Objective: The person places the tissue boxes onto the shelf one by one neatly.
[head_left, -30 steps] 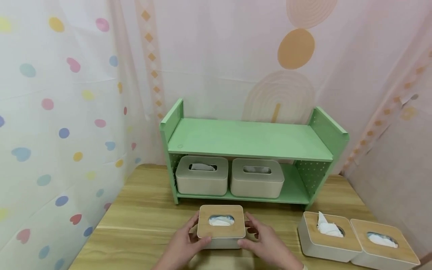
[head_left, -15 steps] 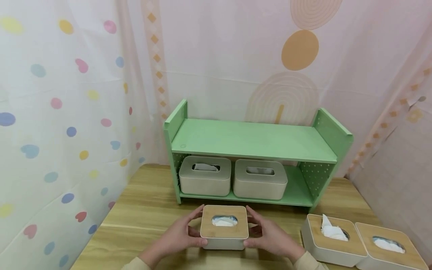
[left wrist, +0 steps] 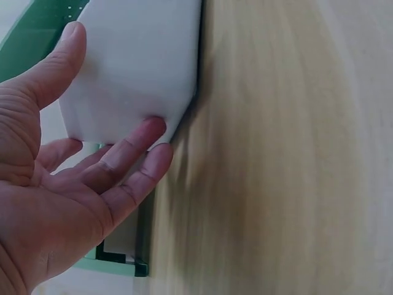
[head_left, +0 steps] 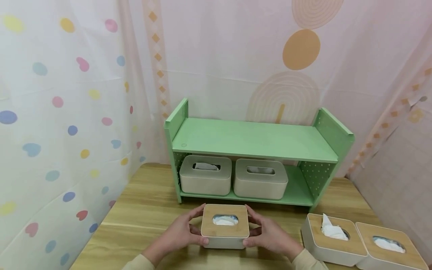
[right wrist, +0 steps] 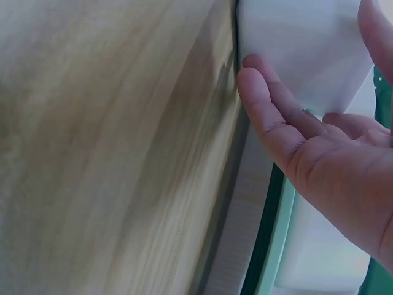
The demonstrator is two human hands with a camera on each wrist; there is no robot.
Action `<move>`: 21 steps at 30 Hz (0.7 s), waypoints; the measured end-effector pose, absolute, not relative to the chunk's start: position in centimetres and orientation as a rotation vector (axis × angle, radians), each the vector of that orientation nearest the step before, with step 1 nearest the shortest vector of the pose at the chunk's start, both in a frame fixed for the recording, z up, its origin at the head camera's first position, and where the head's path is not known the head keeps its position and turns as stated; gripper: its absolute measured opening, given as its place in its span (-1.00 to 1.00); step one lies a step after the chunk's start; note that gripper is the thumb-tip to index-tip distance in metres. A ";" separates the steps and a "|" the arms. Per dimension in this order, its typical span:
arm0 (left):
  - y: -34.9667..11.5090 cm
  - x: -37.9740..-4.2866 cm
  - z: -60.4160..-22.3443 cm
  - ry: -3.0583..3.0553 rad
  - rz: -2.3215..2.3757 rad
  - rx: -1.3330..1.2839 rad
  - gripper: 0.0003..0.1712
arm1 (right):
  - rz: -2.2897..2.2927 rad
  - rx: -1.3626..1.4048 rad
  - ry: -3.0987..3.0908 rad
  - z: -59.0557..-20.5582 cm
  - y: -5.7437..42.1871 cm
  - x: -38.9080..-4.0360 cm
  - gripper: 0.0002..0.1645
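Observation:
A tissue box (head_left: pixel 225 230) with a wooden lid and white sides sits on the table in front of the shelf, tissue showing in its oval slot. On its left side my left hand (head_left: pixel 183 230) holds it, thumb at the front corner and fingers along the side and back. My right hand (head_left: pixel 270 232) grips the opposite side the same way. Up close in the left wrist view, the thumb and fingers of the left hand (left wrist: pixel 80 153) touch the white wall (left wrist: pixel 135 67). The right wrist view has the right hand (right wrist: pixel 331 147) against the other wall (right wrist: pixel 295 49).
Behind the box stands a green two-tier shelf (head_left: pixel 256 138). Two beige tissue boxes, one left (head_left: pixel 206 175) and one right (head_left: pixel 261 178), occupy its lower tier. Two more wooden-lidded tissue boxes (head_left: pixel 334 240) stand side by side on the wooden table (head_left: pixel 111 232) at right.
Both hands have closed in on the wooden-lidded box and now hold its sides. The head view has shifted slightly; the shelf and other boxes stay put.

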State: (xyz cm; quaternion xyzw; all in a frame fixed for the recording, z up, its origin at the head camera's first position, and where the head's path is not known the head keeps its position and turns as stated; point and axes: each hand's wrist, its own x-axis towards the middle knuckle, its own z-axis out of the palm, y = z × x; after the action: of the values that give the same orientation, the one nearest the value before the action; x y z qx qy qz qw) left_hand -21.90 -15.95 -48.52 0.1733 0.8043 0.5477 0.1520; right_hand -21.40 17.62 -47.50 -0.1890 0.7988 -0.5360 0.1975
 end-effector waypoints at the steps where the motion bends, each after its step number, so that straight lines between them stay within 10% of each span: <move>1: -15.9 -21.9 -48.6 2.306 1.582 0.491 0.40 | -1.503 -0.526 2.236 -47.5 17.6 -21.4 0.43; 21: -15.9 -21.5 -44.7 2.238 1.728 0.506 0.32 | -1.628 -0.525 2.155 -43.0 17.8 -21.0 0.42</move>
State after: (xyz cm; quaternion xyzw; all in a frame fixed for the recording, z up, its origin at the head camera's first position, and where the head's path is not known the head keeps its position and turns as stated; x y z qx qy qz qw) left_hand -21.50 -15.90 -44.71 0.1747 0.7721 0.5961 0.1345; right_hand -21.00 17.82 -43.01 -0.1873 0.7684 -0.5806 0.1936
